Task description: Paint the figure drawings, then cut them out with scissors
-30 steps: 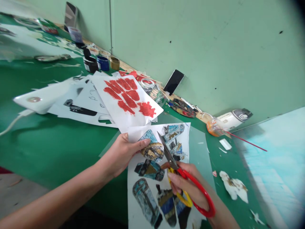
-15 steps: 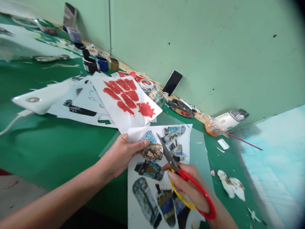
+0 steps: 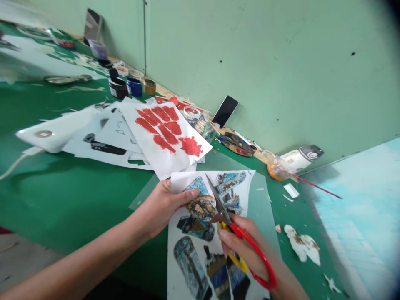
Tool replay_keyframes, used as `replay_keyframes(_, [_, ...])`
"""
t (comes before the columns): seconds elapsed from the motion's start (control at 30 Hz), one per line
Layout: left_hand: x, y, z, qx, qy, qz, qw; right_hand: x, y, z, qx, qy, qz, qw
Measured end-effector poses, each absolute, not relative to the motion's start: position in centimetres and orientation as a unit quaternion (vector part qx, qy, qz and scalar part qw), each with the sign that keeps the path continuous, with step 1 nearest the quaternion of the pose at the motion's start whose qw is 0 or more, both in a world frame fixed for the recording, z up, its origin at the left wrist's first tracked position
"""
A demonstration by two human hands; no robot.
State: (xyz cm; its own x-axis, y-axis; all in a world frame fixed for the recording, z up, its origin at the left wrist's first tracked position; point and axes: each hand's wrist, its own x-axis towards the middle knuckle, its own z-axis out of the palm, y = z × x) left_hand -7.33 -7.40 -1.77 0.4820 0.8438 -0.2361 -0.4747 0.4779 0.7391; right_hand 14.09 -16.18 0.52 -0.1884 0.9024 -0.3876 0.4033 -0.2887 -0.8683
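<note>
My left hand (image 3: 168, 204) pinches the left side of a white paper sheet (image 3: 246, 250) covered in painted shapes in blue, brown and black. Its thumb lies on top, beside a blue and gold shape (image 3: 200, 204). My right hand (image 3: 240, 237) grips a pair of scissors (image 3: 258, 254) with one red and one yellow handle loop. Their blades point up and away, at a cut running into the sheet just right of that shape. The blades look nearly closed. Fingers under the sheet are hidden.
Left of the sheet lie a paper with red painted patches (image 3: 165, 125) and a white corded device (image 3: 56, 129). Paint jars (image 3: 134, 86), a phone (image 3: 225, 111) and a paint palette (image 3: 236, 143) stand along the green wall. A stained tissue (image 3: 302, 245) lies right.
The scissors' handle loops have come closer together, so the blades have closed somewhat along the cut. My left hand keeps its hold on the sheet. The view has shifted slightly.
</note>
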Motion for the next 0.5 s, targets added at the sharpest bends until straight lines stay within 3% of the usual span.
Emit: replay_keyframes(0.5, [-7.12,-7.1,-2.55,0.314,0.302,0.412,0.8,14.36,-15.72,0.55,-0.591,-0.567,0.518,0.247])
